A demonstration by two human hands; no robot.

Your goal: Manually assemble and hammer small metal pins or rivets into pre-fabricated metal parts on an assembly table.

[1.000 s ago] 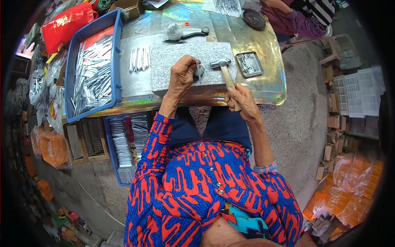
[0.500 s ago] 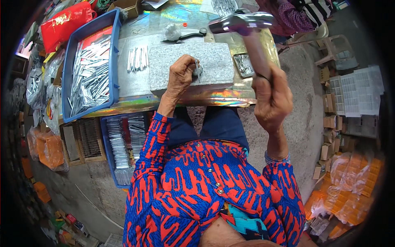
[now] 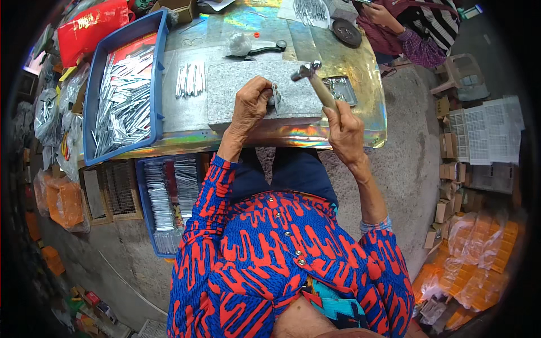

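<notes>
Between the thumb and fingers of my left hand [image 3: 251, 101] is a thin metal strip [image 3: 275, 99], held upright over a grey stone block [image 3: 239, 76]. A small dark piece under the strip is partly hidden by my fingers. My right hand [image 3: 345, 128] is closed round the wooden handle of a hammer [image 3: 322, 90]. The shiny hammer head is over the block's right side, apart from the strip. Right of the block lies a small metal tray [image 3: 350, 90] of little metal parts. A row of silver strips [image 3: 190, 80] lies left of the block.
A blue tray [image 3: 160, 62] heaped with metal strips stands at the left, beside a red bag [image 3: 93, 28]. Black-handled cutters [image 3: 256, 50] and a plastic bundle [image 3: 239, 43] lie behind the block. A dark round disc [image 3: 346, 33] is farther back, near another person's hand [image 3: 382, 15].
My right hand has brought the hammer down and left, from raised near the camera to just over the block. My left hand stays in place with the strip.
</notes>
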